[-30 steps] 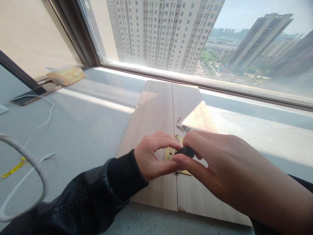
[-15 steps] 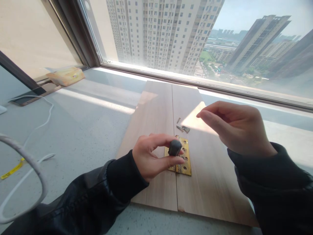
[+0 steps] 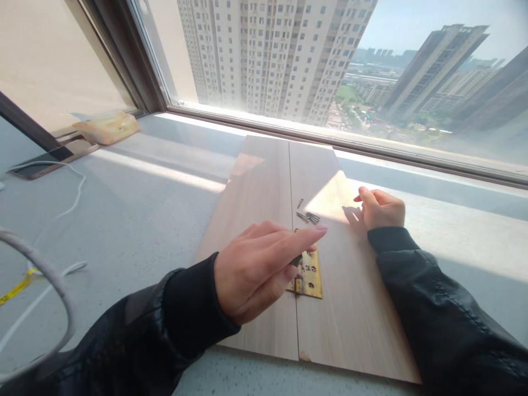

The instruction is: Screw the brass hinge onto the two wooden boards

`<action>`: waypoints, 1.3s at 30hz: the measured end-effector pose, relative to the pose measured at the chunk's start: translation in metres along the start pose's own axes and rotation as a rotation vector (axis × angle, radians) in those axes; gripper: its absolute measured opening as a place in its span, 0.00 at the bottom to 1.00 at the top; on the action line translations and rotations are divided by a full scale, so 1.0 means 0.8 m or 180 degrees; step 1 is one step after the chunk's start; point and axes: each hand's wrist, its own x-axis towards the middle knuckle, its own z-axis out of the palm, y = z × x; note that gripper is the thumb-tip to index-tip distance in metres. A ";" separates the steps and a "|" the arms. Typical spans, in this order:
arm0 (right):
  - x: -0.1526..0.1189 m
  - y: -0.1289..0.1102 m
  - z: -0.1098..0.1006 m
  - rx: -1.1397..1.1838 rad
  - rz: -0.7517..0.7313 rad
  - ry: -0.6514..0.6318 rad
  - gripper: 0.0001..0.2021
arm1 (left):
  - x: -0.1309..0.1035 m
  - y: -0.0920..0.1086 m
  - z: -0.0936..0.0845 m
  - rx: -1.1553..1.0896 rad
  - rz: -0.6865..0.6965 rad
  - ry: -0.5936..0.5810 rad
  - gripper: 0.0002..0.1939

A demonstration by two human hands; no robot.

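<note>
My left hand is closed round a black-handled tool, over a brass hinge; most of the tool is hidden by the fingers. The hinge lies across the seam between two pale wooden boards. Just beyond it, several screws rest on the right board. My right hand is at that board's right edge, its fingers curled together; whether anything small is between them cannot be made out.
A window frame runs behind the boards. On the pale sill at the left are a phone, a yellowish packet, a white cable and a thick grey cord near the front.
My right hand has moved away, lower over the board's right edge. My left hand has turned, its back now facing up and its index finger stretched over the tool's handle.
</note>
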 end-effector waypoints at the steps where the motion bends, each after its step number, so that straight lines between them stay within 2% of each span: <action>1: 0.001 0.002 0.000 0.0034 0.0042 -0.0014 0.14 | 0.001 0.003 0.000 -0.0067 0.0031 -0.0006 0.25; 4: 0.005 0.004 0.000 0.0111 0.0165 -0.0066 0.14 | 0.005 0.009 0.003 -0.0127 0.0203 -0.0003 0.18; 7: 0.006 0.004 0.000 0.0161 0.0255 -0.0103 0.14 | 0.009 0.009 0.008 0.0014 0.0213 0.0279 0.10; 9: 0.008 0.005 0.001 0.0188 0.0291 -0.0116 0.14 | 0.010 0.007 0.011 0.0165 0.0150 0.0583 0.11; 11: 0.009 0.005 0.002 0.0194 0.0335 -0.0125 0.15 | 0.011 0.005 0.012 0.0232 0.0179 0.0678 0.14; 16: 0.014 0.008 0.004 0.0152 0.0451 -0.0143 0.15 | 0.010 0.008 0.008 -0.0121 0.0272 0.0271 0.17; 19: 0.016 0.009 0.004 0.0146 0.0428 -0.0129 0.15 | 0.010 0.012 0.004 -0.0173 0.0303 0.0263 0.13; 23: 0.016 0.010 0.003 0.0160 0.0355 -0.0090 0.15 | 0.013 0.016 0.005 0.0019 0.0198 0.0546 0.10; 26: 0.015 0.010 0.003 0.0151 0.0332 -0.0068 0.15 | 0.013 0.016 0.010 0.0154 0.0010 0.0896 0.12; 29: 0.015 0.009 0.004 0.0142 0.0305 -0.0034 0.15 | 0.013 0.013 0.013 0.0068 0.0206 0.1078 0.14; 31: 0.014 0.009 0.005 0.0138 0.0278 0.0007 0.15 | 0.012 0.012 0.011 0.0062 0.0366 0.0941 0.12; 36: 0.011 0.008 0.007 0.0189 0.0193 0.0189 0.14 | 0.012 0.012 0.003 0.0096 0.0428 0.0163 0.12; 39: 0.010 0.006 0.008 0.0297 0.0120 0.0372 0.14 | 0.012 0.013 0.000 0.0285 0.0422 0.0245 0.12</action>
